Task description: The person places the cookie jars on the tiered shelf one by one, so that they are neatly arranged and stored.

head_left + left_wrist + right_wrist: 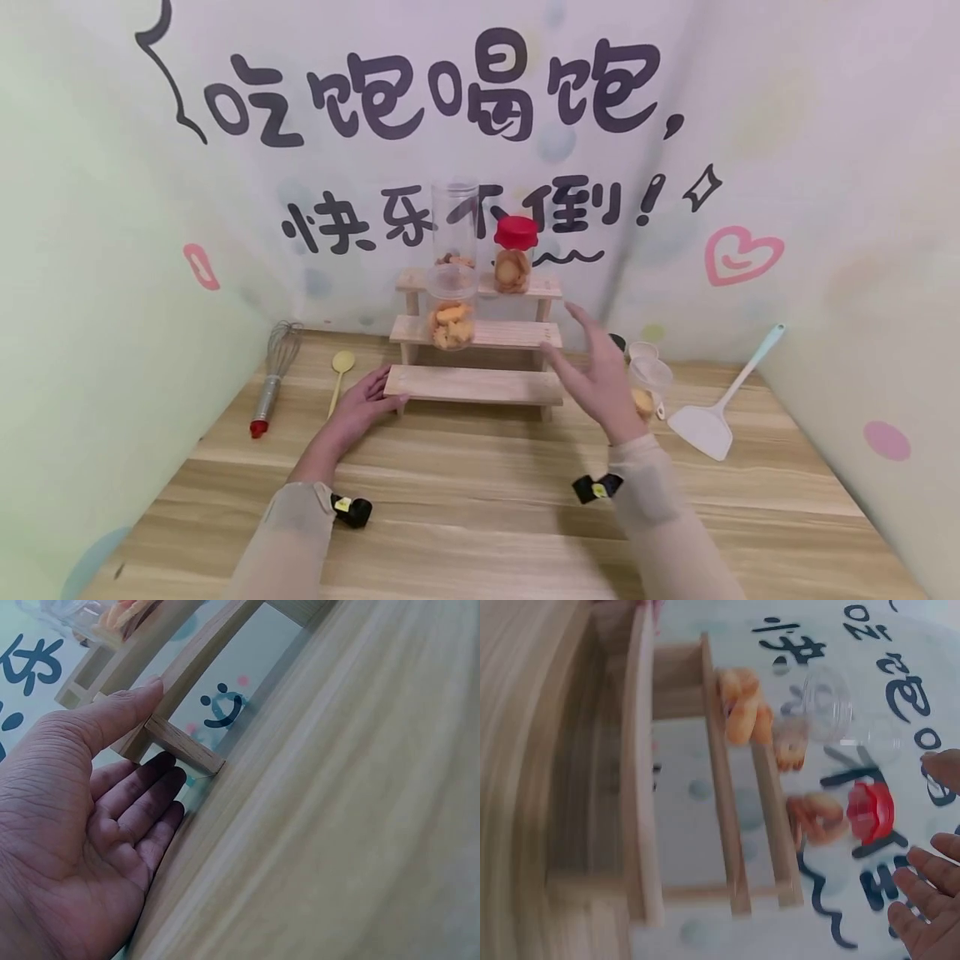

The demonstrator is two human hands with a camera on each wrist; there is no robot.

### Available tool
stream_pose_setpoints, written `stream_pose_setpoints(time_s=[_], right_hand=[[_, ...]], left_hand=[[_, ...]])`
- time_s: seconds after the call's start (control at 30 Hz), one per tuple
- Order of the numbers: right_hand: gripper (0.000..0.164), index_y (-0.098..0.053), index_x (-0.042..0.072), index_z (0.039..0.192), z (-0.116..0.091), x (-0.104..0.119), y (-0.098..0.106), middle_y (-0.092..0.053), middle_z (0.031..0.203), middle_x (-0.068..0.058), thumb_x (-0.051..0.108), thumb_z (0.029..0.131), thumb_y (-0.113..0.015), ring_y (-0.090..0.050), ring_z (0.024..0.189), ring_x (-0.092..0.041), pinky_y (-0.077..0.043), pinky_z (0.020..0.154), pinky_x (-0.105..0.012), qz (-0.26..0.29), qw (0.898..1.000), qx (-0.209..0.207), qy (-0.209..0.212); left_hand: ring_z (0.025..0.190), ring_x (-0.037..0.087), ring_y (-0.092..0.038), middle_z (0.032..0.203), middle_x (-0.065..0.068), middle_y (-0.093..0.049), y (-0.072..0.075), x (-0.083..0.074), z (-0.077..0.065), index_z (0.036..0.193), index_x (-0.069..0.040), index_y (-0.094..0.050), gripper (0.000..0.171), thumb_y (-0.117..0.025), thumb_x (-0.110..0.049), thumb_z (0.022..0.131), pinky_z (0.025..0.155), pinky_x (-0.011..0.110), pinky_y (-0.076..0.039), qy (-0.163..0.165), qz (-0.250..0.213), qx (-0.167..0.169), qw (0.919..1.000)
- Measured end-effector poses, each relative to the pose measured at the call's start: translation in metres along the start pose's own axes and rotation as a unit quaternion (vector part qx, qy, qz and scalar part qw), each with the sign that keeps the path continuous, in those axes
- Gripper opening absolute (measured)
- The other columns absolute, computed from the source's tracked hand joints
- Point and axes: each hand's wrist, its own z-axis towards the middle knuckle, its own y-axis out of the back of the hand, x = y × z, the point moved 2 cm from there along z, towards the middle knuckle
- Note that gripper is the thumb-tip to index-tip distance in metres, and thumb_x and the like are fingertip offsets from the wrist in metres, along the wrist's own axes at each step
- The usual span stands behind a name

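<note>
The stand (pixel 472 385), at centre frame, is bearing three jars (pixel 452 327), apparently tiered so that each is showing. The left hand (pixel 364 403) is gripping its lower-left end, probably steadying it; the right hand (pixel 600 379), fingers apart and holding nothing, is hovering right of centre.
</note>
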Motion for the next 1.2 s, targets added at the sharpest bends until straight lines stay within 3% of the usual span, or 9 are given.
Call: stream_pose_setpoints(time_s=[0.13, 0.37, 0.5, 0.67, 0.8, 0.93, 1.03, 1.2], right_hand=[[0.066, -0.047, 0.014, 0.143, -0.016, -0.022, 0.027, -0.053, 0.143, -0.01, 0.029, 0.085, -0.075, -0.051, 0.131, -0.031, -0.042, 0.106, -0.05, -0.031, 0.999, -0.014, 0.009], [0.071, -0.045, 0.016, 0.145, -0.037, -0.06, 0.062, -0.053, 0.142, -0.012, 0.023, 0.082, -0.077, -0.051, 0.128, -0.035, -0.043, 0.101, -0.054, -0.046, 0.999, 0.003, 0.001], [0.071, -0.041, 0.022, 0.147, -0.046, -0.088, 0.076, -0.049, 0.146, -0.011, 0.032, 0.085, -0.074, -0.048, 0.13, -0.038, -0.041, 0.101, -0.058, -0.048, 0.997, 0.024, -0.048], [0.074, -0.035, 0.021, 0.15, -0.06, -0.129, 0.069, -0.043, 0.15, -0.011, 0.038, 0.087, -0.071, -0.041, 0.135, -0.035, -0.036, 0.106, -0.059, 0.012, 0.987, 0.052, -0.152], [0.079, -0.028, 0.02, 0.151, -0.073, -0.151, 0.054, -0.041, 0.148, -0.013, 0.028, 0.087, -0.073, -0.044, 0.131, -0.029, -0.038, 0.107, -0.05, 0.1, 0.973, 0.054, -0.2], [0.086, -0.019, 0.026, 0.152, -0.084, -0.162, 0.045, -0.042, 0.145, -0.013, 0.023, 0.086, -0.074, -0.048, 0.128, -0.024, -0.04, 0.109, -0.044, 0.144, 0.962, 0.049, -0.228], [0.083, -0.019, 0.026, 0.151, -0.091, -0.169, 0.042, -0.045, 0.144, -0.013, 0.025, 0.087, -0.073, -0.048, 0.131, -0.023, -0.041, 0.11, -0.039, 0.141, 0.959, 0.057, -0.238], [0.075, -0.028, 0.017, 0.147, -0.1, -0.18, 0.037, -0.054, 0.139, -0.018, 0.033, 0.088, -0.071, -0.052, 0.127, -0.028, -0.044, 0.094, -0.012, 0.084, 0.967, 0.083, -0.227]], left_hand=[[0.146, 0.03, -0.031, 0.159, 0.011, -0.03, 0.0, 0.001, 0.0, 0.155, -0.016, -0.021, 0.094, -0.075, -0.041, 0.083, 0.118, 0.047, -0.03, 0.002, -0.004, 0.0, 1.0], [0.145, 0.03, -0.032, 0.158, 0.011, -0.031, -0.001, -0.002, 0.001, 0.155, -0.014, -0.021, 0.094, -0.075, -0.04, 0.083, 0.118, 0.047, -0.03, 0.0, -0.005, 0.003, 1.0], [0.145, 0.03, -0.032, 0.158, 0.012, -0.031, -0.002, -0.001, 0.0, 0.155, -0.013, -0.02, 0.095, -0.075, -0.041, 0.083, 0.118, 0.047, -0.03, 0.002, -0.003, 0.003, 1.0], [0.145, 0.031, -0.032, 0.158, 0.013, -0.031, -0.001, -0.002, -0.001, 0.155, -0.012, -0.02, 0.095, -0.075, -0.04, 0.083, 0.117, 0.047, -0.031, 0.0, 0.002, 0.001, 1.0], [0.145, 0.031, -0.032, 0.158, 0.013, -0.03, 0.0, -0.003, -0.003, 0.155, -0.013, -0.02, 0.094, -0.075, -0.04, 0.083, 0.117, 0.047, -0.031, 0.0, 0.0, 0.004, 1.0], [0.145, 0.031, -0.031, 0.158, 0.012, -0.03, -0.001, -0.002, -0.003, 0.155, -0.015, -0.02, 0.093, -0.074, -0.039, 0.084, 0.118, 0.047, -0.03, 0.002, -0.003, 0.006, 1.0], [0.146, 0.031, -0.031, 0.158, 0.012, -0.03, -0.001, -0.002, -0.003, 0.155, -0.015, -0.02, 0.093, -0.074, -0.039, 0.084, 0.118, 0.047, -0.03, -0.001, -0.005, 0.005, 1.0], [0.146, 0.031, -0.031, 0.158, 0.012, -0.03, 0.0, -0.001, -0.002, 0.155, -0.015, -0.02, 0.093, -0.074, -0.041, 0.083, 0.118, 0.047, -0.029, -0.005, -0.006, 0.004, 1.0]])
